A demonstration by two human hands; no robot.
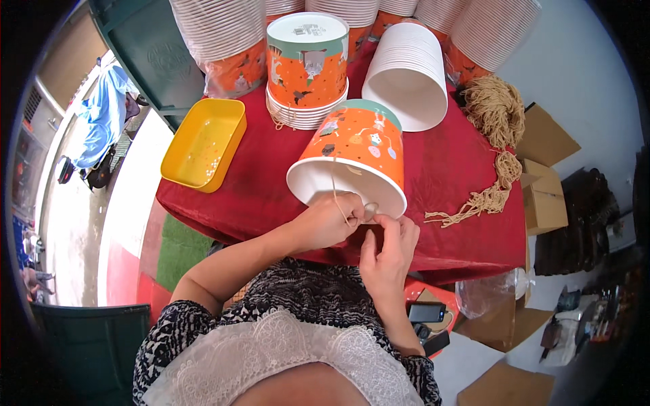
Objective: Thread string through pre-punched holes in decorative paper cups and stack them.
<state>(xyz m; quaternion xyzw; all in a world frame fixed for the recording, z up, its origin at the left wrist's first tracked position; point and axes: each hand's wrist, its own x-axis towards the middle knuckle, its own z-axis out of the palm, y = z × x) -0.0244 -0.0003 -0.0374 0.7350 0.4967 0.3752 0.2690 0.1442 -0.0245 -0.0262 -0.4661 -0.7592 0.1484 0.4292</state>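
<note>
An orange paper bucket [362, 142] with printed figures and a green band lies tilted on its side, its white mouth facing me. A tan cord [334, 183] runs from its wall, over the rim, down to my left hand [330, 222]. That hand is closed, with the cord pinched in its fingers. My right hand [391, 260] meets it at the bucket's lower rim. Its fingertips are at a small pale loop [370, 211], which looks like part of the cord. Fingers partly hide the loop.
A yellow tray [206, 145] with small bits stands left on the red cloth [460, 237]. Behind are an upside-down bucket stack [308, 64], a lying stack of white-lined buckets [409, 78] and wrapped stacks. Tan cords [494, 111] lie bunched right, beside a cardboard box [545, 196].
</note>
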